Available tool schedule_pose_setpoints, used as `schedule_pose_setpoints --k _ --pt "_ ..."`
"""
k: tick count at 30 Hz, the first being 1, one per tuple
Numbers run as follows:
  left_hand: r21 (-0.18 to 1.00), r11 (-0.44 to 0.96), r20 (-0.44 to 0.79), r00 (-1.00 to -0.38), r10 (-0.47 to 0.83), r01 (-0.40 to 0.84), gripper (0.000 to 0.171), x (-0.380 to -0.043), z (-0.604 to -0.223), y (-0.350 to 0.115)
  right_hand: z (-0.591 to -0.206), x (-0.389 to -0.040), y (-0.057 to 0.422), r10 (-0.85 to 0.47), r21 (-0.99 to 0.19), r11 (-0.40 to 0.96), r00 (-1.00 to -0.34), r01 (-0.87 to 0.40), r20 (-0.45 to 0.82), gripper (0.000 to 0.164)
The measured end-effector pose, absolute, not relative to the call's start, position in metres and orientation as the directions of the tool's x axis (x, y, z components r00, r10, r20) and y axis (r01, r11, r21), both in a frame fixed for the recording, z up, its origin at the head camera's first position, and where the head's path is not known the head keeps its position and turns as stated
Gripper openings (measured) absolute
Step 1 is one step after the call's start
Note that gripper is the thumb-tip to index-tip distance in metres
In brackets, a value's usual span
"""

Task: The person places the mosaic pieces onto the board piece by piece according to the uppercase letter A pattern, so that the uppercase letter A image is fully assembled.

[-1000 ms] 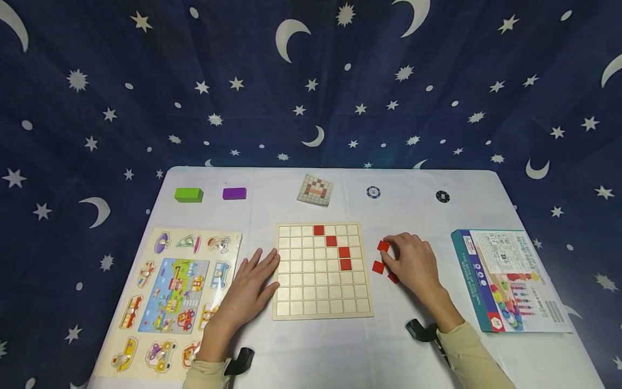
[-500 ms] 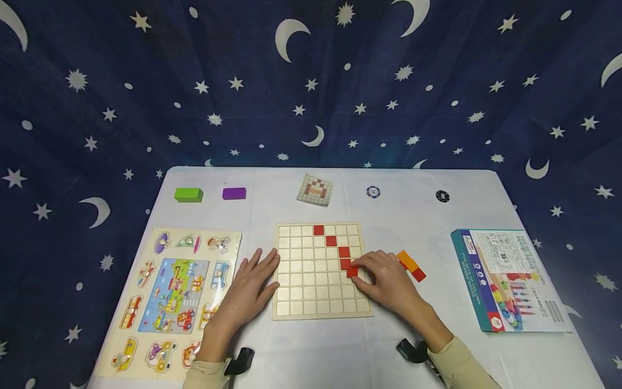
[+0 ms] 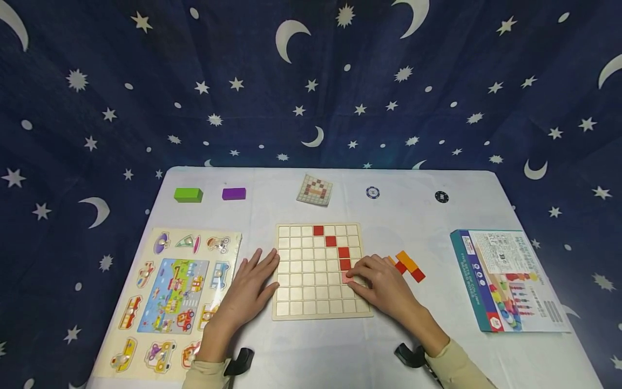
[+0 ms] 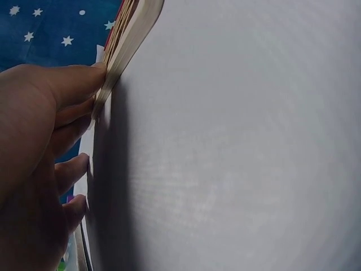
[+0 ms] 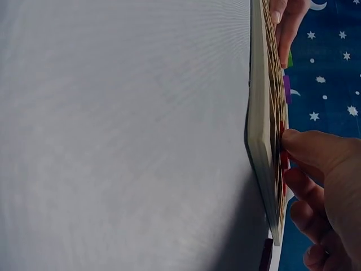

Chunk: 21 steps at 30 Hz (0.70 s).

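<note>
A wooden grid board (image 3: 308, 293) lies on the table in the head view. Several red square tiles (image 3: 344, 252) step down its right half, each in a cell. My right hand (image 3: 386, 286) pinches another red tile (image 3: 346, 277) between thumb and index finger, low over a cell just below that line. In the right wrist view the thumb overlaps this red tile (image 5: 284, 152) at the board's surface. My left hand (image 3: 248, 294) lies with fingers extended, its fingertips at the board's left edge. The left wrist view shows the thumb against the board's side (image 4: 127, 53).
Loose orange tiles (image 3: 407, 261) and red tiles (image 3: 418, 275) lie right of my right hand. A picture puzzle (image 3: 160, 346) is at left, a box (image 3: 510, 281) at right. Behind are a pattern card (image 3: 315, 190), green block (image 3: 188, 195), purple block (image 3: 234, 194) and two chips (image 3: 372, 193).
My right hand took a red tile from the loose ones and brought it left to the board, then shifted it slightly into line with the cell. The left hand stays put.
</note>
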<state>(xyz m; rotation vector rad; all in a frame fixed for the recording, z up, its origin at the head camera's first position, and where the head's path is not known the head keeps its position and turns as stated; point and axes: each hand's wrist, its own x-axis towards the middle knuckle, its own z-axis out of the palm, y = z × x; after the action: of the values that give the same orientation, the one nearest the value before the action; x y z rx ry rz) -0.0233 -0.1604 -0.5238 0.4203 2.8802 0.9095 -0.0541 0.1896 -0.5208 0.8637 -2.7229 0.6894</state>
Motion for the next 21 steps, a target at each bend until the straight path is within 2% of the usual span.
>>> schedule_pose_setpoints --k 9,13,21 --pt "0.573 0.79 -0.005 -0.962 0.272 0.22 0.062 -0.022 -0.525 -0.161 -0.515 -0.056 0.197 -0.511 -0.387 0.711 -0.809 -0.587 0.29 0.019" --pt "0.58 0.783 0.0 -0.961 0.278 0.226 0.062 -0.023 -0.523 -0.16 -0.511 -0.06 0.211 -0.472 -0.381 0.74 -0.832 -0.554 0.292 0.017" --pt "0.569 0.788 -0.005 -0.958 0.287 0.233 0.062 -0.023 -0.521 -0.161 -0.501 -0.063 0.247 -0.401 -0.37 0.81 -0.89 -0.454 0.214 0.025"
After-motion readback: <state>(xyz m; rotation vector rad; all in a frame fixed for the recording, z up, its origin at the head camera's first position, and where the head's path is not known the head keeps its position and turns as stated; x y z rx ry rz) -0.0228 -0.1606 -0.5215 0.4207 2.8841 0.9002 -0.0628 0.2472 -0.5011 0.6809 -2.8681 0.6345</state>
